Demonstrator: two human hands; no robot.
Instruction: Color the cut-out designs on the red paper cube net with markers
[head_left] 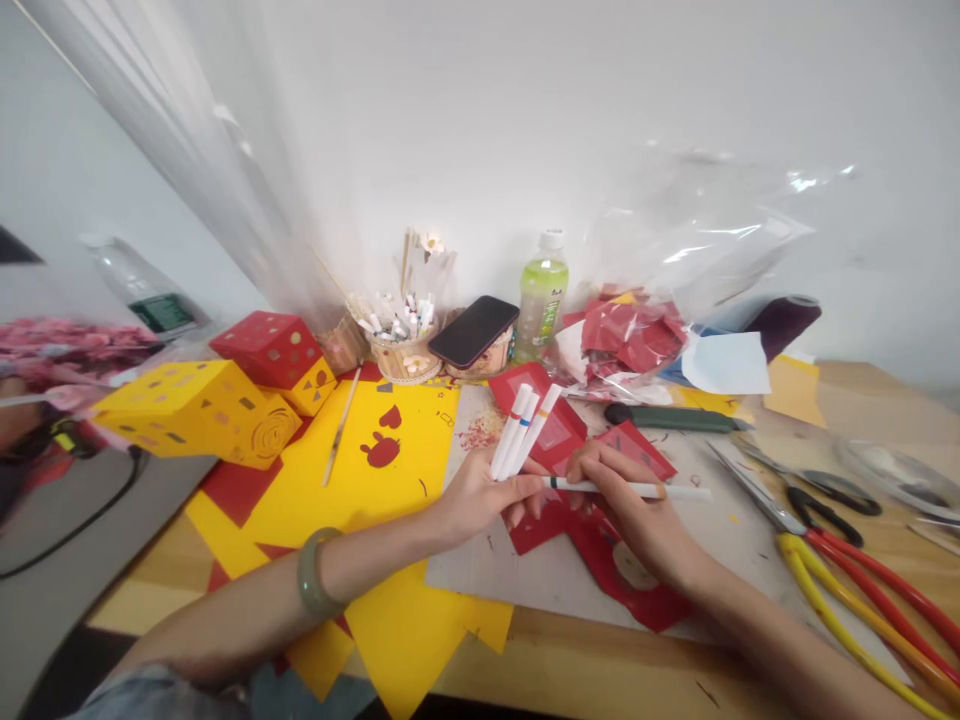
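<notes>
A papercraft workspace occupies a wooden table (540, 655) against a pale wall (600, 80), with slim white pens (521, 432) at center, yellow sheets (409, 590) spread at lower left, and a red box (264, 345) and yellow box (191, 408), both dotted with small shapes, at left. Large scissors (789, 521) lie lower right; red paper scraps (634, 338) fill a clear bag at center right.

With twelve o'clock at the far edge, a pale wooden table (585, 668) runs across the view. A grey board (465, 570) lies at its middle, and yellow sheets (420, 465) spread at nine, one corner hanging past the near edge. A round basket (405, 362) stands at eleven, a bottle of green drink (544, 310) at twelve, red scraps in clear plastic (637, 335) at one. Black-handled scissors (802, 497) lie at three, a larger pair with red and yellow handles (796, 523) at four
</notes>
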